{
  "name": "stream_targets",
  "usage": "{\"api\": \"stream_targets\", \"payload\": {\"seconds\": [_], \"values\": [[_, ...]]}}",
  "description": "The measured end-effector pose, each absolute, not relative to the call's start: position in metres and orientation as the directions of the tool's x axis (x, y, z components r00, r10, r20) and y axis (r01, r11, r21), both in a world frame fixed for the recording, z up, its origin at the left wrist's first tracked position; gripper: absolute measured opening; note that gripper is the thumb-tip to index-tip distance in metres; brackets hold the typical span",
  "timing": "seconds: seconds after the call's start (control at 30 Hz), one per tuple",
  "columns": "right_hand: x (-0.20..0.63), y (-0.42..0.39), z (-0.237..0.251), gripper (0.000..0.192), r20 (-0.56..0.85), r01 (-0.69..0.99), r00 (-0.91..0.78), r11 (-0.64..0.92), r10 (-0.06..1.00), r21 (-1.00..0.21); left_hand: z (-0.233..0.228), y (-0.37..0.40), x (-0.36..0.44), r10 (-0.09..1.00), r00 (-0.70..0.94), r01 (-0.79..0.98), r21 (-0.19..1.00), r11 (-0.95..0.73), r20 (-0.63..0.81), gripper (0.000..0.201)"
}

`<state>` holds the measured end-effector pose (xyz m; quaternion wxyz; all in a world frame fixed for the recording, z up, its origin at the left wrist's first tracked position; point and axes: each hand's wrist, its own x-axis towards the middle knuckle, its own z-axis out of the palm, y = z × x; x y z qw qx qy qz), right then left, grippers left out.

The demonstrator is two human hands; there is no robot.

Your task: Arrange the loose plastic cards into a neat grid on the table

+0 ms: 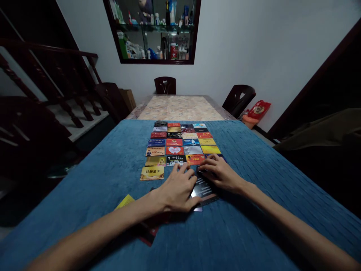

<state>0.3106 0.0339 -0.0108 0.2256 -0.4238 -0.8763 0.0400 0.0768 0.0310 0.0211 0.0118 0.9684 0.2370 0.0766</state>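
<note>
My left hand (179, 186) lies low over the near side of the card rows, fingers bent but apart, fingertips by a black card with white lettering (176, 160). Its thumb reaches across the near left part of a dark card with pale print (205, 188). My right hand (220, 172) rests at that card's far edge, fingers curved and apart. Its fingertips are at the lower right end of the rows, where a dark blue card (223, 156) is partly covered. Whatever lies under both palms is hidden. A gold card (152, 172) sits to the left of my left hand.
Several loose cards, one yellow (125, 201) and one dark red (147, 233), lie partly beneath my left forearm. Rows of colourful cards (174, 142) stretch away over the blue cloth (113, 158). Beyond are a patterned tabletop (180, 107) and dark wooden chairs (165, 86).
</note>
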Motion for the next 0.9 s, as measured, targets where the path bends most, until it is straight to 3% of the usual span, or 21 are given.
{"api": "stream_targets", "payload": {"seconds": [0.23,0.6,0.9], "values": [[0.309,0.017,-0.015,0.022,0.365,0.687,-0.542,0.649,0.757,-0.326,0.012,0.022,0.079,0.449,0.885,0.447,0.041,-0.894,0.125,0.054],[0.313,0.006,-0.018,0.025,0.422,0.668,-0.522,0.663,0.741,-0.339,0.014,0.015,0.080,0.402,0.909,0.403,0.014,-0.915,0.110,0.037],[0.320,-0.010,0.002,0.025,0.401,0.581,-0.520,0.657,0.754,-0.481,0.018,0.016,0.079,0.400,0.908,0.395,0.068,-0.916,0.122,0.032]]}}
